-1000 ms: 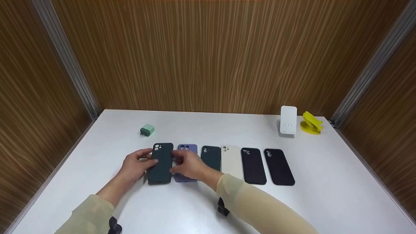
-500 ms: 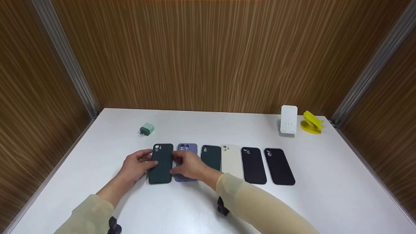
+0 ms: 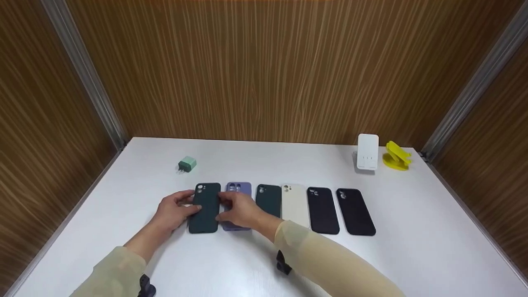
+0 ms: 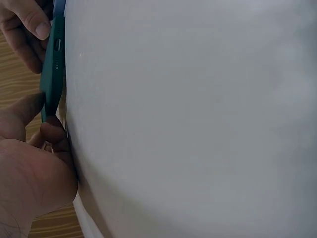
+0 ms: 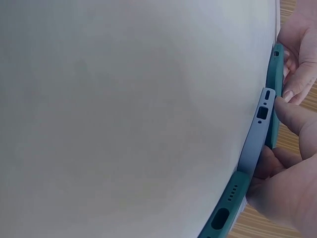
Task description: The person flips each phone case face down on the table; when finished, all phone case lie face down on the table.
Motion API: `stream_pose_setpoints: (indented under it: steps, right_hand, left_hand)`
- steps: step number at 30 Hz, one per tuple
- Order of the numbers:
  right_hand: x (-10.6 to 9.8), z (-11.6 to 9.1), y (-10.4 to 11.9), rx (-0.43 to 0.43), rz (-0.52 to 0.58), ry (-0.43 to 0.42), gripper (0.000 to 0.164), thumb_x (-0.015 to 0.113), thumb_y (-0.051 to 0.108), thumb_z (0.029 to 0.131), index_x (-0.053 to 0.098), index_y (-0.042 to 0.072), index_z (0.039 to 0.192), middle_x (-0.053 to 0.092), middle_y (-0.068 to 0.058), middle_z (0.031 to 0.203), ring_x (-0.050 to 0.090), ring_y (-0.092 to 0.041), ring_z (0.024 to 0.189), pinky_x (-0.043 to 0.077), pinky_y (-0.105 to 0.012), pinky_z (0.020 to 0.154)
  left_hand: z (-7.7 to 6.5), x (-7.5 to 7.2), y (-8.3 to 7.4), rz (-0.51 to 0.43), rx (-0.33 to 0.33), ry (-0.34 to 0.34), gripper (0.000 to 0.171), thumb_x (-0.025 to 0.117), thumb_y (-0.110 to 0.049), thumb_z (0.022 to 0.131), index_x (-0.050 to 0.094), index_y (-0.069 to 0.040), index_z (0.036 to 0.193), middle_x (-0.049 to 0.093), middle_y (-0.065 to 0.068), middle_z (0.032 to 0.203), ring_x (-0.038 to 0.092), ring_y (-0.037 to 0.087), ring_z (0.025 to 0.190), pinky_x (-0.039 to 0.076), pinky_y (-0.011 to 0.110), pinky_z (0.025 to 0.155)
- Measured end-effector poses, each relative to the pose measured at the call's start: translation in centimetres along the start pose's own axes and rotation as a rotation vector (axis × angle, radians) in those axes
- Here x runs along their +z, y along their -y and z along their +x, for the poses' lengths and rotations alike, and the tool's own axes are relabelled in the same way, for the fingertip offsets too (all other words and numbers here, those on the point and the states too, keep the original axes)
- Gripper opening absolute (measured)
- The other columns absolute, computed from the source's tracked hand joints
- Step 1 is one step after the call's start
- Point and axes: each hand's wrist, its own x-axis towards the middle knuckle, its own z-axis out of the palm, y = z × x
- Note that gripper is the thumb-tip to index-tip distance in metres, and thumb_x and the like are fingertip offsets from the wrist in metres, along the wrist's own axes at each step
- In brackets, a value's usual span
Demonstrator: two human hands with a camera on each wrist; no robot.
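Both hands hold a dark green phone case (image 3: pixel 206 210) at the left end of a row of cases, camera holes facing up. My left hand (image 3: pixel 171 212) grips its left edge, thumb over the face. At the right edge, my right hand (image 3: pixel 241 210) has its thumb and fingertips, above part of a purple phone case (image 3: pixel 244 189). The left wrist view shows the green case's bottom edge (image 4: pixel 55 64) between the two hands. In the right wrist view, the purple case's bottom edge (image 5: pixel 257 126) partly covers the held case.
Further right lie another dark green case (image 3: pixel 268 200), a cream case (image 3: pixel 294 202), a black case (image 3: pixel 323 210) and a slanted black case (image 3: pixel 355 212). Behind are a green plug charger (image 3: pixel 187 164), a white phone-like stand (image 3: pixel 367 151) and a yellow stand (image 3: pixel 397 156). Wood-grain walls enclose the white table (image 3: pixel 255 264).
The held green case has shifted very slightly and now lies flatter, its far end a little lower. Both hands stay on its edges. The other cases have not moved.
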Motion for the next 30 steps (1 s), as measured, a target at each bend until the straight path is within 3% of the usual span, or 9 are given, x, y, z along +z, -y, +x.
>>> stream_pose_setpoints:
  steps: [4, 10, 16, 22, 30]
  right_hand:
    - [0.0, 0.0, -0.1, 0.002, -0.010, -0.003, 0.066, 0.086, 0.015, 0.092, 0.058, 0.006, 0.151, 0.069, -0.006, 0.139, 0.065, -0.018, 0.124, 0.050, -0.034, 0.109]
    - [-0.1, 0.2, -0.3, 0.028, 0.003, -0.022, 0.064, 0.086, 0.016, 0.092, 0.060, 0.009, 0.151, 0.070, -0.004, 0.134, 0.065, -0.017, 0.119, 0.050, -0.037, 0.110]
    - [-1.2, 0.5, -0.4, 0.012, 0.117, -0.056, 0.062, 0.083, 0.014, 0.094, 0.059, 0.007, 0.151, 0.068, -0.007, 0.137, 0.066, -0.021, 0.120, 0.053, -0.041, 0.106]
    - [-4.2, -0.1, -0.3, -0.032, 0.163, -0.099, 0.060, 0.080, 0.017, 0.095, 0.059, 0.008, 0.151, 0.066, -0.007, 0.143, 0.066, -0.023, 0.122, 0.057, -0.036, 0.099]
    - [-9.8, -2.6, -1.0, -0.100, 0.157, -0.185, 0.056, 0.076, 0.019, 0.098, 0.059, 0.007, 0.150, 0.065, -0.013, 0.143, 0.069, -0.025, 0.119, 0.059, -0.038, 0.096]
  left_hand:
    - [0.1, 0.2, 0.1, -0.003, -0.002, 0.001, 0.062, 0.077, -0.012, 0.097, 0.053, -0.001, 0.153, 0.060, 0.024, 0.143, 0.057, 0.030, 0.120, 0.050, 0.028, 0.094]
    - [0.3, 0.3, -0.2, -0.021, -0.022, 0.001, 0.062, 0.075, -0.012, 0.099, 0.050, -0.002, 0.155, 0.055, 0.024, 0.149, 0.055, 0.034, 0.132, 0.052, 0.034, 0.103]
    - [0.6, -0.5, -1.6, 0.032, -0.013, -0.036, 0.059, 0.072, -0.017, 0.102, 0.051, -0.005, 0.155, 0.053, 0.020, 0.149, 0.057, 0.034, 0.124, 0.055, 0.037, 0.093]
    - [0.6, -1.6, -3.3, 0.141, 0.059, -0.078, 0.056, 0.070, -0.022, 0.103, 0.054, -0.006, 0.154, 0.057, 0.019, 0.147, 0.056, 0.035, 0.127, 0.052, 0.042, 0.102]
    - [-0.3, -3.0, -5.3, 0.231, 0.169, -0.102, 0.055, 0.069, -0.028, 0.104, 0.055, -0.006, 0.153, 0.058, 0.019, 0.147, 0.057, 0.034, 0.128, 0.054, 0.037, 0.097]
